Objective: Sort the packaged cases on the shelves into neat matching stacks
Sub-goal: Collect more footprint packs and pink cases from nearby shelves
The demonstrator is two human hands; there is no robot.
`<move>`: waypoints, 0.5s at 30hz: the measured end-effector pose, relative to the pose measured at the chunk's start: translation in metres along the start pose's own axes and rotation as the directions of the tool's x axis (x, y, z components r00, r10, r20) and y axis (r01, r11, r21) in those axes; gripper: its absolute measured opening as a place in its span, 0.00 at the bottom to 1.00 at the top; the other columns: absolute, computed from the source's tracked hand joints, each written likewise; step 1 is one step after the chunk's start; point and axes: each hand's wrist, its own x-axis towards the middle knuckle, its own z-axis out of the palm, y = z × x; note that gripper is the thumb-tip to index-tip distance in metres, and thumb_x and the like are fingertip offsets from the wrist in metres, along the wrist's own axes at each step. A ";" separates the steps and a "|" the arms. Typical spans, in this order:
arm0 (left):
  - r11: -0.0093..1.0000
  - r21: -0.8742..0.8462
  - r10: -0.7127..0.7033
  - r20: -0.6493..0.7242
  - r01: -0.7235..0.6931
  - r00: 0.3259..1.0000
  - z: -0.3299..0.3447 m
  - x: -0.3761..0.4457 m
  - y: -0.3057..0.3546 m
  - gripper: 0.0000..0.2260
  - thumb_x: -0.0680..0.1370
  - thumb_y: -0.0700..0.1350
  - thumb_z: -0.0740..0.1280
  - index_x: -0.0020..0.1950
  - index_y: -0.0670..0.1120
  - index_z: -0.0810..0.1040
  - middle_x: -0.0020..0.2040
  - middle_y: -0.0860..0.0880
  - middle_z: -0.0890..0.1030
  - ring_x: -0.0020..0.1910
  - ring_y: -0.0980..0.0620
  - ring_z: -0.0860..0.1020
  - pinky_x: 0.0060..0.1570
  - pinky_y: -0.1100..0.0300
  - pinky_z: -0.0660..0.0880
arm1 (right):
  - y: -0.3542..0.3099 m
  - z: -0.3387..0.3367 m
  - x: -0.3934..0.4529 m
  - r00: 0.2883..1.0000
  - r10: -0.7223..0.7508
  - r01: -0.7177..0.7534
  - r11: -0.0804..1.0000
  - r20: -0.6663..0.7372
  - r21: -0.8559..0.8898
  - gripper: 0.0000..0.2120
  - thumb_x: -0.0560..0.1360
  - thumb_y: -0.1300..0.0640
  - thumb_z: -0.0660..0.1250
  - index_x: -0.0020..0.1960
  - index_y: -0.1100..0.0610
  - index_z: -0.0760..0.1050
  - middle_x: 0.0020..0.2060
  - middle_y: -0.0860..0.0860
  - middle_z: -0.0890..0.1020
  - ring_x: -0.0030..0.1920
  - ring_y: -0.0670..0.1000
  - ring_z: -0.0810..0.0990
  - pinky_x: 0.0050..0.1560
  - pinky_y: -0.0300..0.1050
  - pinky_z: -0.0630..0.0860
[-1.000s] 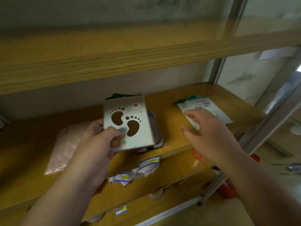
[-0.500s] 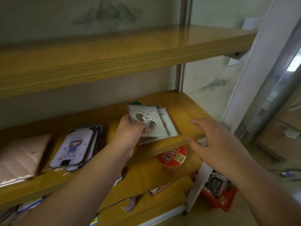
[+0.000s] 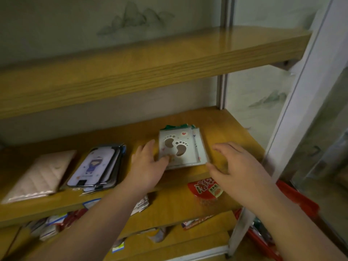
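both spread hands flank the footprint case stack [image 3: 181,147], cartoon case stack [image 3: 96,164] beside left hand [image 3: 148,164].

The single head-worn view looks forward and down from close in front of a wooden shelving unit, with the middle shelf [image 3: 222,121] filling the centre of the picture and the upper shelf [image 3: 150,68] crossing above it at about eye height. Both forearms reach in from the near bottom edge, the left hand [image 3: 146,164] and the right hand [image 3: 237,166] ending near mid-frame, which puts the shelf within arm's reach. The camera faces the far wall squarely but sits toward the unit's right end, so the right upright [image 3: 301,113] and a strip of floor show at the right edge, and the wide lens bends and blurs the borders.
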 end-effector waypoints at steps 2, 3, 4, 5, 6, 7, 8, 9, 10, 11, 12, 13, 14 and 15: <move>0.994 0.067 0.086 -0.042 -0.083 0.995 -0.012 -0.010 -0.009 0.32 0.79 0.59 0.66 0.80 0.57 0.59 0.79 0.53 0.61 0.76 0.45 0.65 0.71 0.41 0.67 | -0.007 0.011 0.009 0.999 -0.032 0.033 0.999 -0.007 0.024 0.26 0.76 0.39 0.63 0.72 0.43 0.66 0.65 0.39 0.73 0.60 0.40 0.72 0.55 0.36 0.71; 0.984 0.120 0.139 -0.069 -0.130 0.988 -0.019 -0.016 -0.014 0.31 0.79 0.59 0.65 0.80 0.57 0.59 0.79 0.54 0.62 0.75 0.47 0.65 0.72 0.45 0.67 | -0.013 0.016 0.013 0.999 -0.051 0.051 0.998 -0.009 0.032 0.25 0.76 0.40 0.63 0.72 0.44 0.66 0.65 0.40 0.73 0.61 0.41 0.73 0.56 0.37 0.72; 0.968 0.188 0.189 -0.100 -0.169 0.977 -0.026 -0.023 -0.019 0.30 0.79 0.57 0.65 0.80 0.56 0.60 0.78 0.53 0.64 0.75 0.49 0.64 0.73 0.52 0.64 | -0.019 0.022 0.016 0.997 -0.071 0.072 0.997 -0.009 0.039 0.25 0.77 0.40 0.63 0.72 0.44 0.67 0.66 0.40 0.73 0.62 0.42 0.73 0.57 0.38 0.72; 0.949 0.248 0.230 -0.129 -0.193 0.965 -0.034 -0.030 -0.024 0.30 0.79 0.56 0.65 0.80 0.55 0.61 0.78 0.54 0.65 0.75 0.52 0.62 0.71 0.58 0.60 | -0.027 0.028 0.019 0.996 -0.094 0.094 0.995 -0.007 0.044 0.24 0.77 0.41 0.63 0.71 0.44 0.67 0.66 0.40 0.73 0.62 0.43 0.73 0.57 0.38 0.72; 0.935 0.290 0.256 -0.150 -0.205 0.955 -0.043 -0.036 -0.028 0.29 0.79 0.56 0.65 0.79 0.54 0.62 0.77 0.54 0.66 0.75 0.54 0.62 0.69 0.62 0.58 | -0.034 0.033 0.021 0.993 -0.118 0.118 0.992 -0.004 0.047 0.24 0.77 0.41 0.63 0.71 0.44 0.68 0.65 0.40 0.73 0.62 0.42 0.73 0.56 0.38 0.72; 0.929 0.306 0.266 -0.167 -0.207 0.949 -0.053 -0.043 -0.032 0.29 0.79 0.56 0.65 0.79 0.54 0.63 0.76 0.56 0.67 0.75 0.56 0.62 0.68 0.63 0.57 | -0.043 0.038 0.023 0.990 -0.142 0.142 0.989 -0.001 0.051 0.23 0.77 0.41 0.63 0.70 0.44 0.68 0.65 0.40 0.74 0.60 0.42 0.73 0.55 0.37 0.72; 0.932 0.302 0.264 -0.185 -0.201 0.947 -0.063 -0.050 -0.036 0.30 0.79 0.57 0.65 0.79 0.54 0.63 0.75 0.57 0.68 0.74 0.57 0.63 0.67 0.64 0.58 | -0.051 0.042 0.026 0.987 -0.161 0.160 0.985 0.001 0.056 0.23 0.77 0.41 0.62 0.70 0.45 0.68 0.64 0.41 0.74 0.60 0.41 0.73 0.54 0.37 0.72; 0.940 0.282 0.257 -0.209 -0.193 0.944 -0.073 -0.057 -0.040 0.30 0.78 0.58 0.64 0.79 0.53 0.65 0.74 0.57 0.69 0.74 0.57 0.65 0.68 0.64 0.60 | -0.061 0.047 0.027 0.985 -0.173 0.172 0.983 0.004 0.065 0.23 0.77 0.40 0.62 0.70 0.45 0.68 0.64 0.41 0.75 0.60 0.41 0.73 0.54 0.37 0.72; 0.947 0.264 0.247 -0.236 -0.183 0.940 -0.082 -0.063 -0.045 0.29 0.77 0.57 0.64 0.78 0.53 0.66 0.73 0.57 0.70 0.74 0.56 0.66 0.69 0.62 0.61 | -0.070 0.051 0.028 0.983 -0.183 0.182 0.980 0.005 0.076 0.23 0.76 0.40 0.62 0.70 0.45 0.69 0.64 0.41 0.75 0.60 0.41 0.73 0.54 0.38 0.72; 0.950 0.262 0.240 -0.263 -0.171 0.934 -0.091 -0.069 -0.050 0.28 0.78 0.56 0.65 0.78 0.52 0.67 0.73 0.56 0.70 0.74 0.56 0.66 0.69 0.61 0.62 | -0.080 0.056 0.028 0.981 -0.194 0.193 0.977 0.005 0.086 0.24 0.76 0.40 0.62 0.70 0.44 0.69 0.64 0.41 0.75 0.58 0.41 0.73 0.53 0.37 0.71; 0.947 0.280 0.241 -0.285 -0.160 0.928 -0.100 -0.074 -0.056 0.27 0.79 0.54 0.66 0.78 0.52 0.67 0.74 0.56 0.70 0.74 0.55 0.66 0.70 0.61 0.61 | -0.090 0.061 0.027 0.978 -0.209 0.207 0.974 0.007 0.092 0.24 0.76 0.40 0.62 0.70 0.44 0.69 0.64 0.41 0.75 0.56 0.39 0.71 0.52 0.36 0.70; 0.937 0.313 0.250 -0.300 -0.153 0.920 -0.109 -0.080 -0.062 0.27 0.79 0.53 0.66 0.78 0.52 0.66 0.75 0.55 0.70 0.76 0.55 0.64 0.71 0.61 0.60 | -0.099 0.066 0.026 0.974 -0.225 0.223 0.970 0.014 0.093 0.24 0.76 0.40 0.62 0.70 0.44 0.69 0.64 0.41 0.75 0.55 0.39 0.71 0.51 0.36 0.69; 0.925 0.349 0.261 -0.307 -0.147 0.915 -0.117 -0.086 -0.069 0.28 0.79 0.53 0.65 0.78 0.51 0.66 0.76 0.55 0.69 0.77 0.55 0.63 0.72 0.61 0.59 | -0.110 0.070 0.026 0.970 -0.242 0.239 0.967 0.021 0.092 0.23 0.76 0.40 0.63 0.69 0.44 0.69 0.64 0.40 0.74 0.56 0.40 0.72 0.51 0.36 0.69; 0.913 0.383 0.272 -0.309 -0.142 0.911 -0.126 -0.091 -0.076 0.28 0.79 0.54 0.64 0.79 0.51 0.65 0.77 0.54 0.68 0.77 0.55 0.62 0.72 0.61 0.59 | -0.121 0.074 0.025 0.966 -0.256 0.253 0.963 0.027 0.091 0.23 0.76 0.41 0.63 0.69 0.45 0.70 0.63 0.40 0.74 0.58 0.41 0.73 0.52 0.37 0.69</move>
